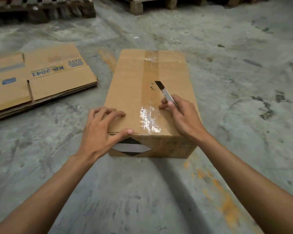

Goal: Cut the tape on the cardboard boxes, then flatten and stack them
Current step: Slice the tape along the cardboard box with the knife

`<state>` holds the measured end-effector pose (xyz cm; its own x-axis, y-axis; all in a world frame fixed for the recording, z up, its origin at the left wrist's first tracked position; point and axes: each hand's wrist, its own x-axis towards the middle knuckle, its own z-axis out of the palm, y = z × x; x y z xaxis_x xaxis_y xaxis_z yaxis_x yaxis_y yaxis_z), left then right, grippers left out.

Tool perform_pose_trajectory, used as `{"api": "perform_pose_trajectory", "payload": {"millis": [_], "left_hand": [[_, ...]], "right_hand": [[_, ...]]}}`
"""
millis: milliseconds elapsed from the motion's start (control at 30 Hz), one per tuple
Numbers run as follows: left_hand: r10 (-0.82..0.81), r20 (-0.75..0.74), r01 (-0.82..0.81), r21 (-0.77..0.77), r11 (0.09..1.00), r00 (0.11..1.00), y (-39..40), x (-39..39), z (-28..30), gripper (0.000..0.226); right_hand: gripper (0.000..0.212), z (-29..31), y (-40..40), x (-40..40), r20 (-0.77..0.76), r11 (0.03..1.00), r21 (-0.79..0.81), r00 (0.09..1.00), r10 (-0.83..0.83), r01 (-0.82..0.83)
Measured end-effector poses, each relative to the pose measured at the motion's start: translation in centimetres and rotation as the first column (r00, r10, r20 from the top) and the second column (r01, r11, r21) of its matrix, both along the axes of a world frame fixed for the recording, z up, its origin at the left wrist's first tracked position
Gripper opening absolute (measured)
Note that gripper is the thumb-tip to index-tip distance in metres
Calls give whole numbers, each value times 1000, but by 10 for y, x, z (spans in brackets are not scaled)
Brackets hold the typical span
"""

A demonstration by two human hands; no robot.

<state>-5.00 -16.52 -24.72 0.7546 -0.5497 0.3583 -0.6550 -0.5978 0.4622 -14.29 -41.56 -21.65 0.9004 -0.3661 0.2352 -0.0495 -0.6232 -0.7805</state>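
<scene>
A closed brown cardboard box (pixel 130 85) stands on the concrete floor in front of me. Shiny clear tape (pixel 150 98) runs along its top seam. The tape looks torn at the middle of the seam. My left hand (pixel 101 130) presses on the box's near left corner, fingers spread on top and thumb along the front edge. My right hand (pixel 179 114) grips a utility knife (pixel 165 92). Its dark blade tip sits just right of the seam at mid-box.
A stack of flattened cardboard boxes (pixel 41 81) printed "KB-2041" lies on the floor to the left. Wooden pallets (pixel 57 9) line the far edge, more pallets (pixel 152 4) at the top centre. Bare stained concrete lies to the right and near me.
</scene>
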Motion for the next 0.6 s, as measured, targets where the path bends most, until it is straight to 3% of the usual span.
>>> {"api": "perform_pose_trajectory", "payload": {"millis": [100, 233, 333, 433, 500, 600], "left_hand": [[98, 28, -99, 22, 995, 995, -25, -10, 5, 66], [206, 74, -208, 24, 978, 976, -49, -27, 3, 65], [205, 61, -203, -42, 978, 977, -55, -30, -2, 63], [149, -46, -155, -185, 970, 988, -52, -27, -10, 57], [117, -108, -143, -268, 953, 987, -53, -27, -13, 52], [68, -65, -84, -303, 949, 996, -53, -24, -16, 51]], "right_hand": [[30, 2, -32, 16, 74, 980, -182, 995, -73, 85], [33, 11, -31, 3, 134, 920, -289, 963, -236, 266], [24, 8, 0, -37, -15, 949, -252, 980, -199, 189], [31, -5, 28, -75, -105, 974, -190, 984, -142, 120], [31, -13, 36, -89, -144, 972, -211, 980, -135, 103], [28, -18, 42, -95, -178, 960, -270, 976, -121, 70]]}}
